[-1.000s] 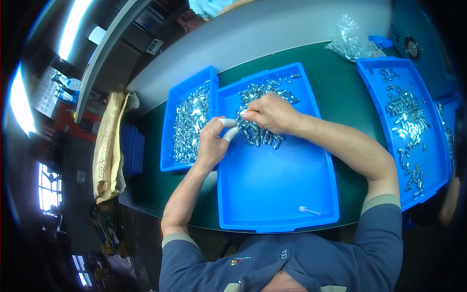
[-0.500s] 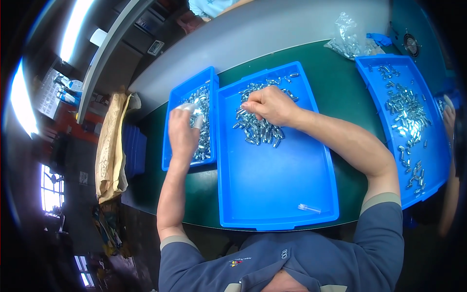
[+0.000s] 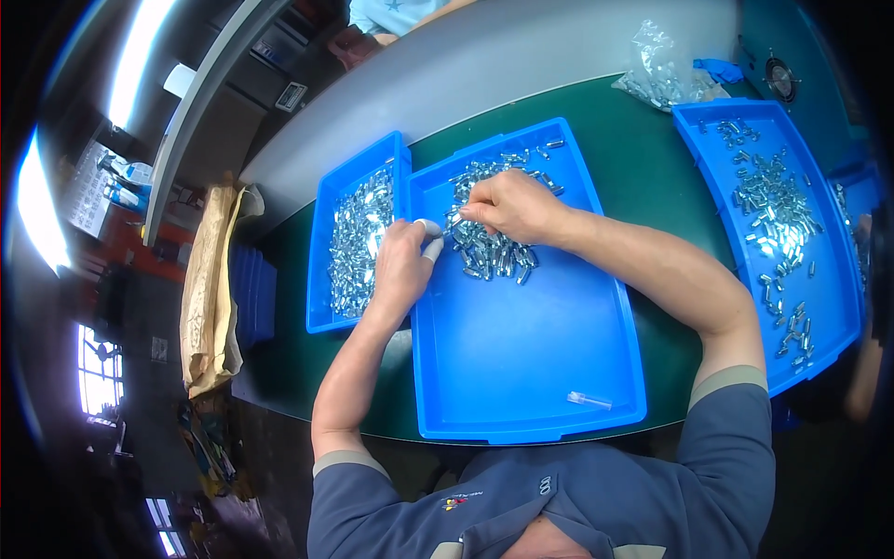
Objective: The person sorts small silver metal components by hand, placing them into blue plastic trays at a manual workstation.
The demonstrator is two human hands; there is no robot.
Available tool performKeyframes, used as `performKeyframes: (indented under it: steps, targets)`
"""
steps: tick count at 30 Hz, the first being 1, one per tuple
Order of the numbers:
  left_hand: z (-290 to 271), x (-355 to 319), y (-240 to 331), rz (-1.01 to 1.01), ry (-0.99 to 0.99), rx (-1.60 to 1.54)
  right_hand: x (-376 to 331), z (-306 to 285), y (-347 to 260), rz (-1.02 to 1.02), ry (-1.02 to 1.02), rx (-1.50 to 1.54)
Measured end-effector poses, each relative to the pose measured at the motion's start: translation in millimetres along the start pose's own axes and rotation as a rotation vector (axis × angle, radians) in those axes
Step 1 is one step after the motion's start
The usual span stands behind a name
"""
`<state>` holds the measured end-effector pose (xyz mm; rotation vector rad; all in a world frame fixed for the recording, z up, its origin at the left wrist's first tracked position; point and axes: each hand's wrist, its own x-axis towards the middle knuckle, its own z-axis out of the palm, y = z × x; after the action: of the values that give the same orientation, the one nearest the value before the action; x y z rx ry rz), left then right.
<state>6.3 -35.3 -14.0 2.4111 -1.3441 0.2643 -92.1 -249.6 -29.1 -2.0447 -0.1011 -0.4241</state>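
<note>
Packaging comes first: a clear plastic bag of small metal parts (image 3: 663, 74) lies crumpled at the far edge of the green surface (image 3: 643, 158), with a blue scrap beside it. A brown paper sack (image 3: 209, 289) slumps off the surface's left edge. Three blue trays sit side by side: a narrow left tray (image 3: 321, 242) full of shiny parts, a large middle tray (image 3: 531, 373), and a right tray (image 3: 717, 186) with scattered parts. The right hand (image 3: 512, 207) rests curled over the heap of small metal cylinders (image 3: 489, 247) at the middle tray's far end, fingertips pinching among them. The left hand (image 3: 402, 265) sits at that tray's left wall, gripping a small white piece (image 3: 430, 238). A lone clear tube (image 3: 589, 400) lies near the tray's near right corner.
</note>
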Motion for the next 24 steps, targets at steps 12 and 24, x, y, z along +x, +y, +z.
performKeyframes:
  steps: [12, 24]
  targets:
    - [-4, -3, 4, -0.008, 0.018, -0.317, -1, -1, -4, 0.000, -0.042, -0.024]
    - [3, 11, 32, 0.248, 0.146, -0.511, -8, 14, -3, -0.199, -0.072, -0.316]
